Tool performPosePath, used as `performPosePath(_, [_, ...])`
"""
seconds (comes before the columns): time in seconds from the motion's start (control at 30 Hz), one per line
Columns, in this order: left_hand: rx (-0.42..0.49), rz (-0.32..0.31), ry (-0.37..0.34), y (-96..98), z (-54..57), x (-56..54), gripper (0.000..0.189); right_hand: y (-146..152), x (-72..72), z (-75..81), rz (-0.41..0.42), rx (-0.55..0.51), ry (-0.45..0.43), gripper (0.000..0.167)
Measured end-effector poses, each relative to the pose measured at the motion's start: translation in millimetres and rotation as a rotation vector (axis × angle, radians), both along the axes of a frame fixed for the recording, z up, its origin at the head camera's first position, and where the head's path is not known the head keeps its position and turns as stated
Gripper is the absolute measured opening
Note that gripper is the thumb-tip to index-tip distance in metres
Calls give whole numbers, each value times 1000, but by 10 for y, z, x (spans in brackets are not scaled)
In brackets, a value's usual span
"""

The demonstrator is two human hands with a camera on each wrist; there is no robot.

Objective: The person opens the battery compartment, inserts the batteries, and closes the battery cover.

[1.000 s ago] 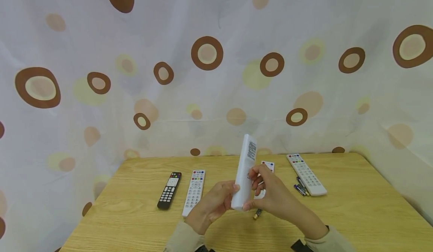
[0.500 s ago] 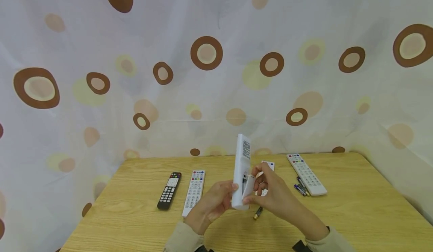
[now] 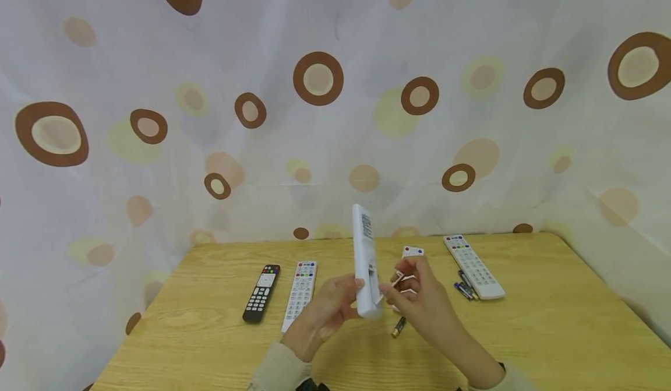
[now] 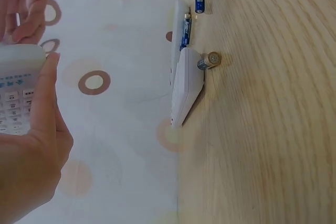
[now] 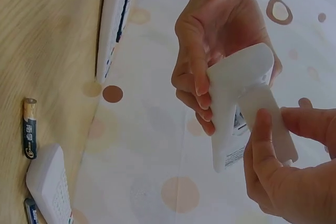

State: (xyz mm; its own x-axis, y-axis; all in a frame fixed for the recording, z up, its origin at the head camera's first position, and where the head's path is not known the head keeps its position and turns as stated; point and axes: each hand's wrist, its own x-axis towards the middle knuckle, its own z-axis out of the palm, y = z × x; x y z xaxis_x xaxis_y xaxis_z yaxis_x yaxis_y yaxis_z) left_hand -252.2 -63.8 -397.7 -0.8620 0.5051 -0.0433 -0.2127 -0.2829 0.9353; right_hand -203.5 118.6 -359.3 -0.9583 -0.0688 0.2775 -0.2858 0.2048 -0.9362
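My left hand [image 3: 332,303] grips a white remote control [image 3: 362,251] near its lower end, holding it raised above the table with its labelled back turned right. The remote's button side [image 4: 16,103] shows in the left wrist view. With thumb and fingers my right hand [image 3: 426,300] pinches a white battery cover [image 5: 269,124], tilted away from the remote's back. One end of the cover is still against the remote near its lower end. Part of the uncovered battery compartment [image 5: 239,120] shows beside the cover; most of its inside is hidden.
A black remote [image 3: 261,293] and a white remote [image 3: 300,292] lie left on the wooden table [image 3: 209,344]. Another white remote [image 3: 413,252] lies partly behind my right hand, near a loose battery [image 3: 399,327]. Several batteries [image 3: 465,289] lie beside a white remote [image 3: 474,267] at right.
The cover has been lifted and swung out from the remote's back, exposing the compartment. My left hand has shifted the remote slightly left and turned it more edge-on.
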Motion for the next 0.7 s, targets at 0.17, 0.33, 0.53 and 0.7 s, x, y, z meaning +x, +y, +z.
performPosePath(0.17, [-4, 64, -23, -112, 16, -33, 63, 32, 42, -7, -21, 25, -39, 22])
performPosePath(0.33, [-9, 136, -28, -257, 67, -54, 65, 72, 60, -104, -31, 206, -107, 16])
performPosePath(0.53, [12, 129, -18, -338, 128, -46, 65, 100, 71, -383, 273, 409, -86, 11])
performPosePath(0.7, [60, 123, -52, -332, 135, -29, 63, 75, 102, -562, 467, 620, 11, 17])
